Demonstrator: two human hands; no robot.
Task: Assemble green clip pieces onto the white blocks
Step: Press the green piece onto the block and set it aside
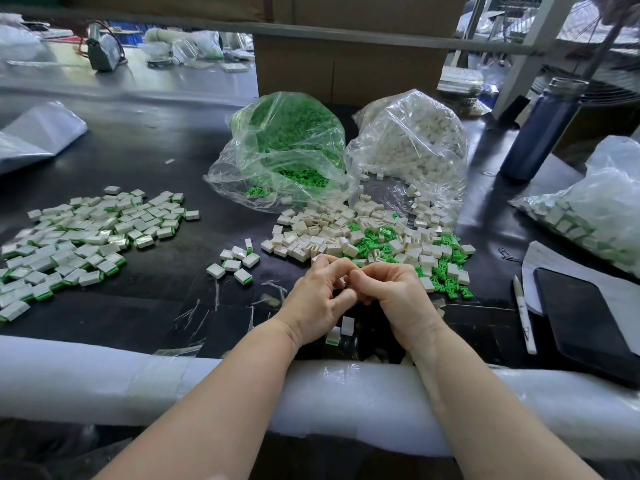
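White blocks & green clips lie heaped ahead. My left hand & right hand meet, fingers curled; can't tell what they pinch.

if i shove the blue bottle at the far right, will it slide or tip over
The blue bottle stands tall and narrow, so a push up high would probably tip it. It looks like metal, likely stiff. Once down, its round body could roll on the dark table.

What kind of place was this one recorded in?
Probably a small factory assembly bench. Bulk bags of green clips and white blocks lie open on a black worktable, and a pile of finished pieces lies at the left.
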